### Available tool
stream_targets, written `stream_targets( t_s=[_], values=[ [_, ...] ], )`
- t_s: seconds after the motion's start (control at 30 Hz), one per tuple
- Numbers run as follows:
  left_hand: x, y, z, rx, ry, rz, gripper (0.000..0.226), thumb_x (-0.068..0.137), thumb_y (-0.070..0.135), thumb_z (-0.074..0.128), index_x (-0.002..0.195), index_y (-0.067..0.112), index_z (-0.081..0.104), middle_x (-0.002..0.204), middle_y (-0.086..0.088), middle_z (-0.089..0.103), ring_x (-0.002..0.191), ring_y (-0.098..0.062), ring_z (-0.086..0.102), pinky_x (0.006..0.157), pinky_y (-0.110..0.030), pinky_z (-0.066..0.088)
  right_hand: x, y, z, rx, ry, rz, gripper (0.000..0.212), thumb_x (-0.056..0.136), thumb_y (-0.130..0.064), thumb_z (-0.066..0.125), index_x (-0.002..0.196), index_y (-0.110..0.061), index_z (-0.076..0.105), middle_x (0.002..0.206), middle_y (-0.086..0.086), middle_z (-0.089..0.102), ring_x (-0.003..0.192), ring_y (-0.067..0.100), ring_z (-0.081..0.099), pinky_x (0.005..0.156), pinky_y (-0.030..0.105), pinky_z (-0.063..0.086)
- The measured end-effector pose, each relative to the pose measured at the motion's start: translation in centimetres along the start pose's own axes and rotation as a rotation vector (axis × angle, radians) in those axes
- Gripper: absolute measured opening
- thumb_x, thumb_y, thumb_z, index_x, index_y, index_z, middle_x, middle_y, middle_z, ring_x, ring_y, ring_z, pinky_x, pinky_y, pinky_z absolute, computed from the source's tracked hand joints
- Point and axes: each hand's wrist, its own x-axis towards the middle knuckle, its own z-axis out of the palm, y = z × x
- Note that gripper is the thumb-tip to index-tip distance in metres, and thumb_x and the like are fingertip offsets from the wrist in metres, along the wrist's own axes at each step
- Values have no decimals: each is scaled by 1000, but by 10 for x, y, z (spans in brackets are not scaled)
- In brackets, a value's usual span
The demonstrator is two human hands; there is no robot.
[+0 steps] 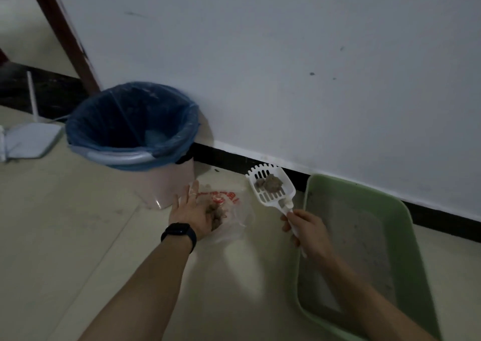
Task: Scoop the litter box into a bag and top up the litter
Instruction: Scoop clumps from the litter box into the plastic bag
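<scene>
A green litter box [413, 239] with grey litter lies on the floor at the right, against the wall. My right hand [304, 230] grips the handle of a white slotted scoop [272, 184], which carries brown clumps and hovers between the box and a clear plastic bag [234, 210] with red print. The bag lies on the floor and holds several clumps. My left hand [191, 208] rests on the bag's left edge with fingers straight and spread; a dark watch sits on that wrist.
A pink bin with a blue liner [130, 122] stands left of the bag by the wall. A white router [31, 140] lies on the floor at far left. A wooden leg [67, 33] slants behind the bin. Pale floor spreads in front.
</scene>
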Motion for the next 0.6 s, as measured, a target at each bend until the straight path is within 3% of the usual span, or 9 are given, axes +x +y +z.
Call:
stream_targets(
  t_s=[0.13,0.23,0.3,0.37,0.47,0.6],
  values=[
    [2,-20,9,-12,-86,-55,68,92,58,46,153,37,24,164,-9,-15,151,-33,-8,120,-53,-2,4,-7,44,-115,-119,46,25,99,-23,53,87,-9,70,72,0,68,49,14,48,48,26,38],
    [5,-27,16,-63,-106,-60,72,91,57,50,154,36,22,165,-8,-9,151,-30,-1,121,-52,5,9,-3,66,-372,-183,20,26,101,-27,47,90,-14,67,84,-4,72,52,12,53,48,23,43],
    [4,-30,24,-120,-138,-78,77,92,53,51,156,30,15,165,-7,-9,151,-28,1,121,-50,6,12,1,75,-641,-200,-66,27,101,-28,44,93,-15,66,93,0,73,68,16,62,64,27,51],
    [2,-32,33,-123,-182,-86,81,95,46,51,158,23,5,164,-7,-13,152,-26,-1,122,-49,6,13,5,80,-963,-173,-185,25,100,-28,42,101,-14,63,102,7,70,89,26,65,74,31,49],
    [-3,-37,41,-77,-200,-81,80,97,35,46,158,16,-3,164,-7,-16,152,-25,-1,122,-49,6,7,7,85,-1218,-113,-323,20,96,-22,44,109,-17,57,106,6,63,93,29,64,70,33,47],
    [-6,-40,39,-37,-238,-82,92,91,28,52,156,15,-11,163,-6,-22,152,-24,-5,121,-50,4,1,5,87,-1372,-36,-463,33,94,-15,41,126,-18,51,113,5,58,94,29,61,66,33,42]
  ],
)
